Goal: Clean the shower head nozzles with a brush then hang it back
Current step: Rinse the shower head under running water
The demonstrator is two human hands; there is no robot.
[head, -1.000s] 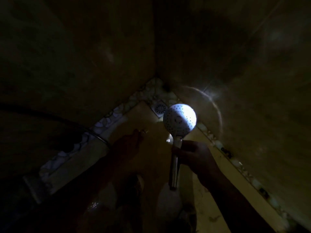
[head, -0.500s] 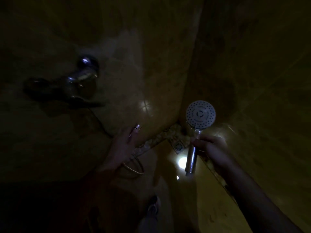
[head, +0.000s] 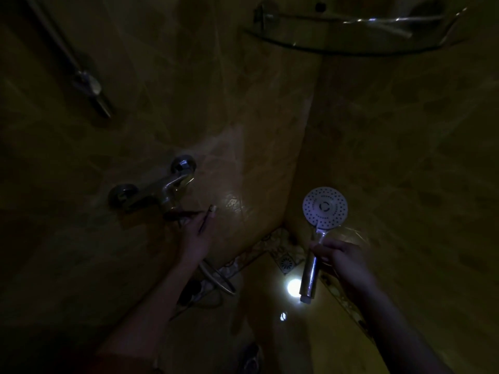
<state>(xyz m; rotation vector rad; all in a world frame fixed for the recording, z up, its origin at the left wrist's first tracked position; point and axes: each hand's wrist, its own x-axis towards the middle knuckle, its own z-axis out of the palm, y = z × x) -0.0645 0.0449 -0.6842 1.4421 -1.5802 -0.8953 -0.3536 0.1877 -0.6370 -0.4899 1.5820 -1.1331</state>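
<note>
The room is dim. My right hand (head: pixel 341 261) grips the chrome handle of the round white shower head (head: pixel 324 207), whose nozzle face points at me, upright in the wall corner. No hose is seen at the handle's lower end. My left hand (head: pixel 198 233) is raised near the wall tap (head: pixel 159 190) and holds a thin brush (head: pixel 206 218) with its pale head pointing up. The slide rail with its holder (head: pixel 86 85) is mounted at the upper left of the wall.
A glass corner shelf (head: pixel 351 33) juts out at the top right. A hose (head: pixel 216 279) loops down below the tap. A floor drain (head: pixel 286 263) lies in the corner, with a bright light spot (head: pixel 293 287) on the wet floor.
The view has tilted up from the floor to the wall, bringing tap, rail and shelf into sight. Both hands have risen, the shower head with the right, the brush with the left.
</note>
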